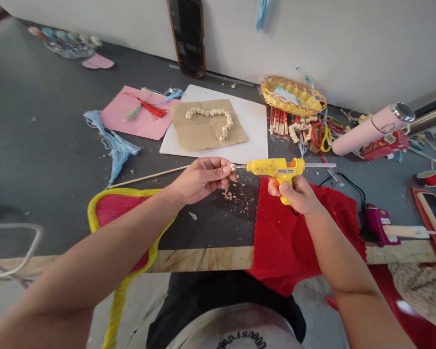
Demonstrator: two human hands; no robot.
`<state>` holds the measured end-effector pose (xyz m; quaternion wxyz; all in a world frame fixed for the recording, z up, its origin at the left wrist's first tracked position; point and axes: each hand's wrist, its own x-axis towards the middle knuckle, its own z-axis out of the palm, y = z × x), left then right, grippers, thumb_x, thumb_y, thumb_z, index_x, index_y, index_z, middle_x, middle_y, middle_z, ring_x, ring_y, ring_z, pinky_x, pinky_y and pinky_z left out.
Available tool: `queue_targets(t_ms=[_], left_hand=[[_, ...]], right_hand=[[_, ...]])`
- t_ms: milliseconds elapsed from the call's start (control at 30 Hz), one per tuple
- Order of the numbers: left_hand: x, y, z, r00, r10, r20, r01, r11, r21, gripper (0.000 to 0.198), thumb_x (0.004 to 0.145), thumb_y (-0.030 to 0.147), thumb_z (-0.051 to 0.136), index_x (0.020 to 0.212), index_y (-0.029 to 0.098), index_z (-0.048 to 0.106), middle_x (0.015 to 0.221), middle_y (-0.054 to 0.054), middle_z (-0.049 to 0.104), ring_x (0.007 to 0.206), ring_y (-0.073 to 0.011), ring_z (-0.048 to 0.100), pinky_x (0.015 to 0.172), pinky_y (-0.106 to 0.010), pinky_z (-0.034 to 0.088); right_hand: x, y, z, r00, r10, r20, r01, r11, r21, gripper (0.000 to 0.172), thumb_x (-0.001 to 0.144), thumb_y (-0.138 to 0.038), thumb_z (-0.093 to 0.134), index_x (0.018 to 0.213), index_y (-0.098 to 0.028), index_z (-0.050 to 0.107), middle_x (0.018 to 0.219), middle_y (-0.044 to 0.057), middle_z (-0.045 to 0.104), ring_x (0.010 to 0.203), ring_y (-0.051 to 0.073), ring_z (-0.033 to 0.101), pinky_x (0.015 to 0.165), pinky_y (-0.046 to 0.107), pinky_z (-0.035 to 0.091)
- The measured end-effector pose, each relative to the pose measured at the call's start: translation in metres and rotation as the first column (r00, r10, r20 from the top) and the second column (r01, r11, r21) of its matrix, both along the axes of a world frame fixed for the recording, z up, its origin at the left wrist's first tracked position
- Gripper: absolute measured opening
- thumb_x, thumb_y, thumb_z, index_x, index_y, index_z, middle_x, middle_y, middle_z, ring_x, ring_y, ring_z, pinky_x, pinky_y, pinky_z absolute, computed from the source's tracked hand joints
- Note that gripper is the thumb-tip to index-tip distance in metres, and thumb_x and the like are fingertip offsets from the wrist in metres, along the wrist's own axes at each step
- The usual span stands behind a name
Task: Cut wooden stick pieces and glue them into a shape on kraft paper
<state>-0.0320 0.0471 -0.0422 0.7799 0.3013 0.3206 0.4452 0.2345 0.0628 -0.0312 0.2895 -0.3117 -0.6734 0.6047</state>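
Note:
My right hand [301, 195] is wrapped round the grip of a yellow hot glue gun [271, 167], whose nozzle points left. A clear glue stick [321, 165] sticks out of its back end. In a pinch between thumb and fingers, my left hand [208, 178] has a small pale piece [233, 166] right at the nozzle tip. Just beyond, a curved string of similar pale pieces [210, 112] lies on a creased brown paper [192, 135]. Below my left fingers, small loose bits [228, 195] are scattered on the dark table.
White paper [257, 126] lies under the brown sheet. Nearby are pink paper [112, 116], a blue tassel [118, 148], a wicker basket [294, 92], scissors [326, 139] and a pink flask [372, 128]. Red cloth [287, 242] hangs over the front edge. A phone [187, 39] leans against the wall.

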Motion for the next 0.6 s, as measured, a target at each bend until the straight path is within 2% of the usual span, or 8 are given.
queue_targets(t_ms=[167, 467, 600], left_hand=[[-0.0006, 0.0003, -0.0008, 1.0, 0.01, -0.006, -0.01, 1.0, 0.002, 0.015, 0.074, 0.02, 0.08, 0.076, 0.011, 0.068, 0.072, -0.004, 0.071, 0.053, -0.0051, 0.056, 0.054, -0.016, 0.049], [0.0004, 0.0003, -0.0001, 0.999, 0.036, -0.026, -0.036, 0.999, -0.011, 0.021, 0.069, 0.024, 0.084, 0.075, 0.011, 0.069, 0.072, -0.004, 0.07, 0.053, -0.0057, 0.056, 0.054, -0.017, 0.047], [0.001, 0.0016, -0.0014, 0.996, 0.083, -0.018, -0.082, 0.997, 0.015, 0.021, 0.069, 0.024, 0.084, 0.073, 0.011, 0.068, 0.071, -0.004, 0.069, 0.053, -0.006, 0.055, 0.054, -0.018, 0.047]], right_hand=[[0.0, 0.0005, -0.0006, 1.0, -0.002, -0.013, 0.002, 1.0, -0.019, 0.039, 0.089, -0.057, 0.056, 0.077, -0.02, 0.058, 0.071, 0.002, 0.052, 0.063, 0.014, 0.043, 0.058, 0.029, 0.031], [0.0003, 0.0006, 0.0015, 1.0, 0.015, -0.017, -0.015, 0.999, -0.03, 0.041, 0.09, -0.057, 0.055, 0.076, -0.019, 0.06, 0.072, 0.002, 0.053, 0.063, 0.013, 0.043, 0.058, 0.029, 0.033], [-0.0026, 0.0029, -0.0054, 0.993, -0.109, -0.042, 0.106, 0.992, -0.07, 0.035, 0.09, -0.055, 0.057, 0.087, -0.021, 0.064, 0.073, 0.001, 0.057, 0.064, 0.013, 0.049, 0.06, 0.028, 0.041]])
